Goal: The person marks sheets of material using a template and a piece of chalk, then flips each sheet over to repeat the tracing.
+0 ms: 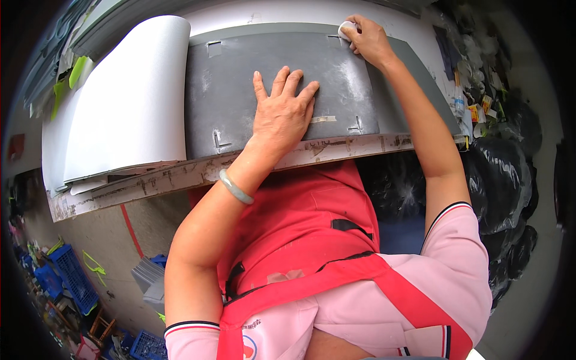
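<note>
My left hand [282, 111] lies flat with fingers spread on a dark grey sheet [231, 84]. The sheet has small corner-shaped cutouts near its corners and whitish smudges like powder. My right hand [369, 41] pinches a small white rounded piece [347, 30] at the sheet's far right cutout; whether it is chalk or a pad I cannot tell. Another grey sheet [414, 84] shows from beneath on the right. A strip of tape [323, 119] sticks to the dark sheet, right of my left hand.
A large white sheet [135, 90] curls up at the left of the table. The table's worn near edge [144, 189] runs in front of me. Black plastic bags [501, 186] pile at the right, small bottles and packets beside them. Blue crates [75, 279] stand on the floor at lower left.
</note>
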### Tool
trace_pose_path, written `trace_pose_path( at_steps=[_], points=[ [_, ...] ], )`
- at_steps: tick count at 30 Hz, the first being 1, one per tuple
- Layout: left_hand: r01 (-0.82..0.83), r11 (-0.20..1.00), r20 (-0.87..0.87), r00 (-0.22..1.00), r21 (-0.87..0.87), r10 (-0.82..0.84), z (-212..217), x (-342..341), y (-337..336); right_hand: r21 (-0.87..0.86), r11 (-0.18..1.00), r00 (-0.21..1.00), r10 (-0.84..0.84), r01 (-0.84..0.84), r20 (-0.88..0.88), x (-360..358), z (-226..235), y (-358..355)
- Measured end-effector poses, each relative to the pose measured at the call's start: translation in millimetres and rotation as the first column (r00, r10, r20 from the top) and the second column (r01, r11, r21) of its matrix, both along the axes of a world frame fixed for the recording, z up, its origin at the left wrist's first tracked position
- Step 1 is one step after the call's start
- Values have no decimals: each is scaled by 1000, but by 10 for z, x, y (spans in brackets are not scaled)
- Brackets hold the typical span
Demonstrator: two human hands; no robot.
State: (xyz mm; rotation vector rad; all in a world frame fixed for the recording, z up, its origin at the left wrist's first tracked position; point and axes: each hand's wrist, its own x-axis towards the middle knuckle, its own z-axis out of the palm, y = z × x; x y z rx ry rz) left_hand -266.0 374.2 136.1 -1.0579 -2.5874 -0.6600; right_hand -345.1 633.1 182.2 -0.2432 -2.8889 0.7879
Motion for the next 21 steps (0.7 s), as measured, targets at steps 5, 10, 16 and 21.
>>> trace_pose_path(
  at_steps=[5,10,16,21],
  points=[
    [-1,1000,-4,1000,9,1,-17,-11,-13,-266,956,992,-121,123,26,20,-13,-113],
    [-14,1000,-9,1000,13,14,-35,-2,-5,-122,991,962,-19,54,271,-147,179,-62],
    [-25,1000,-29,999,-2,25,-17,11,10,-279,951,991,134,-131,-8,-296,185,-660],
    [-35,999,-29,999,19,36,-50,-1,-2,-105,895,898,419,-433,-135,-580,-6,-1665]
  ],
)
